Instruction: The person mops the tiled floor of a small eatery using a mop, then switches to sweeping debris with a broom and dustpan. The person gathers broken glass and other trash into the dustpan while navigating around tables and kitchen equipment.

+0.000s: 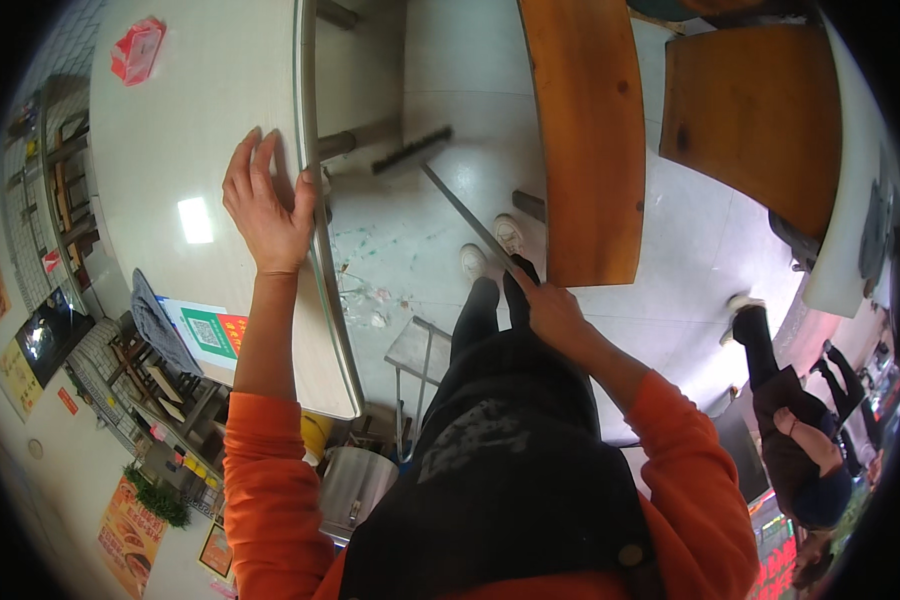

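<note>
My right hand (559,315) grips the handle of a push broom (465,210). The broom's dark bristle head (412,150) rests on or just above the tiled floor, beyond my shoes (474,262). My left hand (270,206) lies on the pale tabletop (217,135) at its edge, fingers apart and thumb along the rim, holding nothing. A patch of litter (371,296), with small green and whitish scraps, is scattered on the floor beside the table, between its edge and my feet.
A wooden bench (589,150) stands to my right, with another wooden seat (750,127) past it. Crumpled red-and-white packaging (138,51), a printed-code sign (206,330) and a grey cloth (157,322) are on the table. Below are a metal bin (356,480) and a metal-framed stand (416,360). Another person (795,442) stands at right.
</note>
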A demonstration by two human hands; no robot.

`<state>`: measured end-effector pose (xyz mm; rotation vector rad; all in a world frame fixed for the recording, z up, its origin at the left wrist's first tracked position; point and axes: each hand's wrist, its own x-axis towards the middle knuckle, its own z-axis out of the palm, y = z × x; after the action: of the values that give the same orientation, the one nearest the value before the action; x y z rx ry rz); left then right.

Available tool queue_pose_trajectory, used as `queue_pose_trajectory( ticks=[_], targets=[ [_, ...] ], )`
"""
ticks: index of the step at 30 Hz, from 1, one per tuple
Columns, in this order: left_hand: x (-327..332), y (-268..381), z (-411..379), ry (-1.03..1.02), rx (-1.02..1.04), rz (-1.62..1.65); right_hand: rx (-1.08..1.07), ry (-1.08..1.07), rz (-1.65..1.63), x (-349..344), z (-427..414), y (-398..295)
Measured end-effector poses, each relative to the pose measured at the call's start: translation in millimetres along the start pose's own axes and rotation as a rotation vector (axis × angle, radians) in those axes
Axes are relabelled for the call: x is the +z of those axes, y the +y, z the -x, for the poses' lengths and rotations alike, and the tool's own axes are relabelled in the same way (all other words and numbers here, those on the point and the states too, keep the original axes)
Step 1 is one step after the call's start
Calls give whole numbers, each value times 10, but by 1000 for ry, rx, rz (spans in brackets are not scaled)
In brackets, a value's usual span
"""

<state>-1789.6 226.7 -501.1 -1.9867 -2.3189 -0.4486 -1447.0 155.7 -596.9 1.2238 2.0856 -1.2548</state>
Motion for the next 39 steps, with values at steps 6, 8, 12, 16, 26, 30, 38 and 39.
queue_pose_trajectory(
  ticks=[6, 8, 12, 16, 26, 30, 38, 39],
  targets=[
    [34, 34, -64, -10, 29, 16, -22, 122, 73, 297, -1071, -346],
    [25, 26, -57, -15, 23, 8, 22, 70, 100, 492, -1038, -371],
    [50, 23, -50, -6, 19, 42, -12, -65, -2, 677, -489, -154],
    [14, -12, -28, 1, 9, 23, -79, -233, -52, 297, 70, -13],
    [37, -18, -19, 19, 36, 19, 149, -147, 52, 432, -130, -72],
    [37, -43, 37, 53, 47, 37, 161, -202, -99, 925, 257, -110],
    [59, -104, 94, 114, 65, 7, 197, -170, -264, 776, 876, -362],
    [56, -95, 97, 119, 66, -3, 221, -129, -250, 806, 846, -374]
  ],
)
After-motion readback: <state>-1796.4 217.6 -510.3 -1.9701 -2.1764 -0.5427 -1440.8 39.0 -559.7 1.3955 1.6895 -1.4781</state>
